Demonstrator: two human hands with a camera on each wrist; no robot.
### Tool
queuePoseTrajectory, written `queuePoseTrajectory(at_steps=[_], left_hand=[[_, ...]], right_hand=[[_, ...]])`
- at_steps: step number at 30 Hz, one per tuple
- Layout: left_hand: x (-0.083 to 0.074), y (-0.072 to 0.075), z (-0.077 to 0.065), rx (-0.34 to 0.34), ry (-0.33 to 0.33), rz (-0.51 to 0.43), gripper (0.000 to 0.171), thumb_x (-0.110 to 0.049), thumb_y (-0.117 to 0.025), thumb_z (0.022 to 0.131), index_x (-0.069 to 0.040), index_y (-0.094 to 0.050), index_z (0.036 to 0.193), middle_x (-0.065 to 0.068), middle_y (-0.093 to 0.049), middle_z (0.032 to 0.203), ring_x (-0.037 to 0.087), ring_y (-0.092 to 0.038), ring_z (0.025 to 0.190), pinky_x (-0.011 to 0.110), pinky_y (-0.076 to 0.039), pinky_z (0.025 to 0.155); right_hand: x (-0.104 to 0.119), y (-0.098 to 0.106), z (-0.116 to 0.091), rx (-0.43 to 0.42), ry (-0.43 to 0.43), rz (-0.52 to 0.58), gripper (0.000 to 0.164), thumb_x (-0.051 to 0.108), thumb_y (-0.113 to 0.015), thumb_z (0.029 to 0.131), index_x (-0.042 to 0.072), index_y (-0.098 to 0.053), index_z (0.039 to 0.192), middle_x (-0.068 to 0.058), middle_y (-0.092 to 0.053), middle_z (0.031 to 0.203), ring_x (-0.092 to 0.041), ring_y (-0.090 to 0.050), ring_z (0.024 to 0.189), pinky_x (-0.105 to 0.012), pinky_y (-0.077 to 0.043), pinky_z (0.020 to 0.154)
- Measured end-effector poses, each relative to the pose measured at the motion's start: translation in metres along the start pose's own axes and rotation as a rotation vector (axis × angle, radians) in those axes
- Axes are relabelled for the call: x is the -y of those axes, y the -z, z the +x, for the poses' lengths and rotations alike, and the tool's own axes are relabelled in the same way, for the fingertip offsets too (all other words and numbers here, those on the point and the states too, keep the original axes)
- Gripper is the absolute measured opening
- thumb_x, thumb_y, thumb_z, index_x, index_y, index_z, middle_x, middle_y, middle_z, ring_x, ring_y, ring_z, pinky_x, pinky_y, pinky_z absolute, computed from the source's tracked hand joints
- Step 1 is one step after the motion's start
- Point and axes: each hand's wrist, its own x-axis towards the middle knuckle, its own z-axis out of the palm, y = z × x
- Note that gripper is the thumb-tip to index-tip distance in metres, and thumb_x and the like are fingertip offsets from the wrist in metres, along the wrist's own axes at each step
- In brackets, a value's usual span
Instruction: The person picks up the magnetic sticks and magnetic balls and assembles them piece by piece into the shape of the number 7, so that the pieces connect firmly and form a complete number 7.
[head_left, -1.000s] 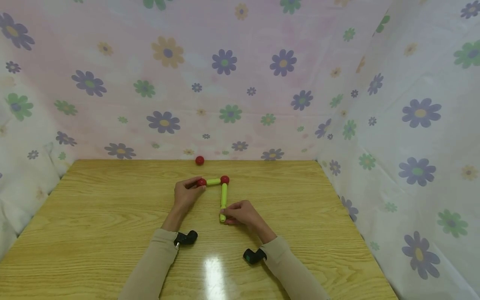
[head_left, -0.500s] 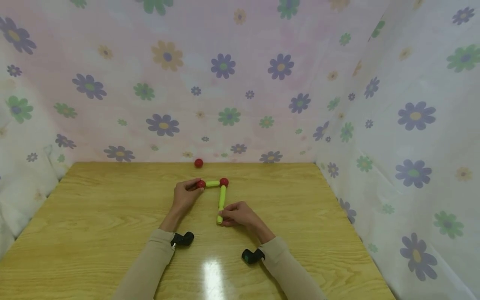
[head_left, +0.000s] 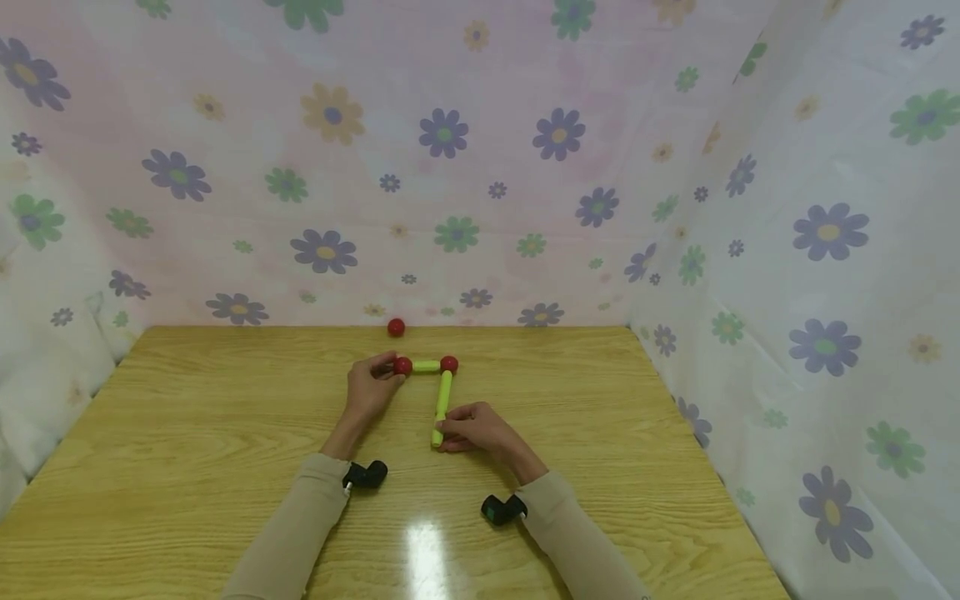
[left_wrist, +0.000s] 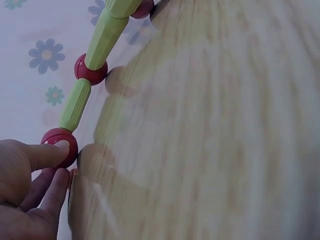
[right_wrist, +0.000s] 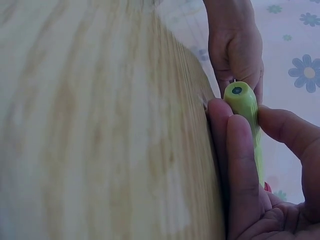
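Observation:
Between the thumb and fingers of my left hand (head_left: 370,389) is a red ball (head_left: 402,367), also seen in the left wrist view. A short yellow-green rod (head_left: 427,367) runs from it to a second red ball (head_left: 448,364). From that corner a longer yellow-green piece (head_left: 444,392), with a narrow waist, points toward me. Its near part is pinched by my right hand (head_left: 477,428). The right wrist view shows a dark round dot in the rod's end face (right_wrist: 236,90). Together the pieces form an L low over the tabletop.
A loose red ball (head_left: 396,327) lies at the back edge of the wooden table (head_left: 187,433). Flowered cloth (head_left: 457,183) hangs behind the table and along both sides. A small dark camera is strapped at each wrist.
The near end of the long yellow-green piece has swung slightly left with my right hand. Both hands keep their grip. The head view has tilted a little.

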Motion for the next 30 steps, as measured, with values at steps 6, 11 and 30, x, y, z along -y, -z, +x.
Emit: queuePoseTrajectory(at_steps=[6, 11, 30], left_hand=[[0.000, 0.008, -0.001, 0.046, 0.031, 0.046, 0.048, 0.000, -0.073, 0.089, 0.005, -0.061, 0.136, 0.030, -0.064, 0.124, 0.042, -0.065, 0.115, 0.040, -0.057, 0.094], [0.002, 0.022, 0.004, 0.107, 0.062, 0.028, 0.049, -0.006, -0.070, 0.094, -0.001, -0.059, 0.141, 0.026, -0.059, 0.131, 0.039, -0.062, 0.119, 0.035, -0.058, 0.091], [0.001, 0.028, 0.043, -0.049, 0.007, -0.173, 0.038, -0.007, -0.063, 0.100, 0.006, -0.061, 0.135, 0.023, -0.059, 0.132, 0.012, -0.058, 0.103, 0.022, -0.055, 0.084]], right_hand=[[-0.002, -0.002, 0.000, -0.018, 0.016, -0.005, 0.027, 0.014, -0.069, 0.098, -0.009, -0.067, 0.113, -0.015, -0.075, 0.093, -0.018, -0.075, 0.080, -0.028, -0.061, 0.075], [-0.003, -0.003, 0.000, -0.026, 0.007, -0.002, 0.026, 0.014, -0.070, 0.098, -0.007, -0.068, 0.113, -0.013, -0.075, 0.092, -0.017, -0.075, 0.080, -0.028, -0.061, 0.075], [-0.005, -0.001, 0.003, -0.031, 0.001, -0.012, 0.025, 0.016, -0.070, 0.098, -0.006, -0.069, 0.109, -0.013, -0.075, 0.091, -0.019, -0.075, 0.080, -0.030, -0.062, 0.076]])
